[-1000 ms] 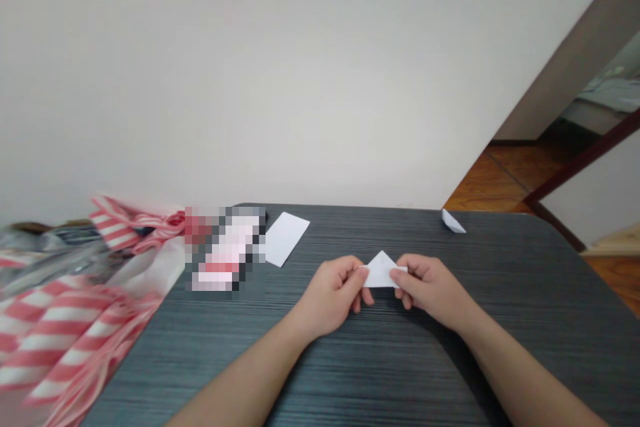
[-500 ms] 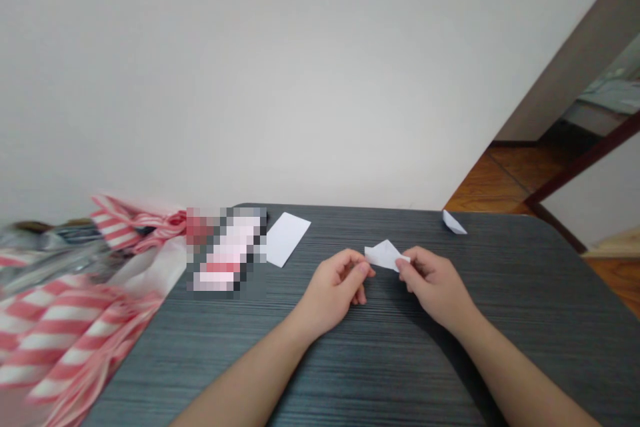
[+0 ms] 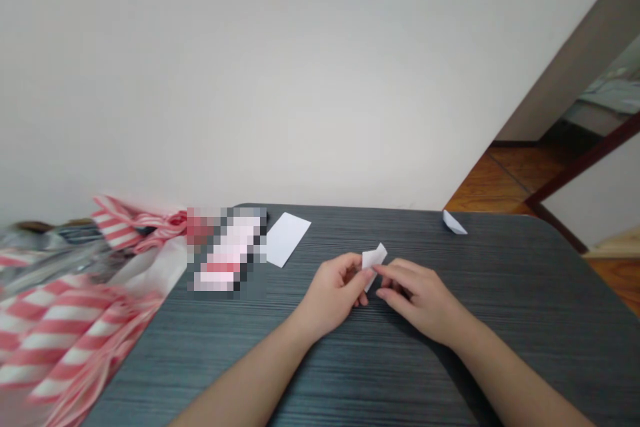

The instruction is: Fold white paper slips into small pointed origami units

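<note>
We see the left hand (image 3: 337,290) and right hand (image 3: 417,293) meeting over the bench (image 3: 450,360), both pinching a small folded paper (image 3: 374,258) between closed fingertips, its white corner poking up above them.

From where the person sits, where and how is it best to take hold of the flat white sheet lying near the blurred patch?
Probably by its near right corner, coming from the right. The white sheet lies flat on the table, so a lifted corner gives grip. The striped cloth crowds its left, and both the left hand and right hand hold the folded paper.
</note>
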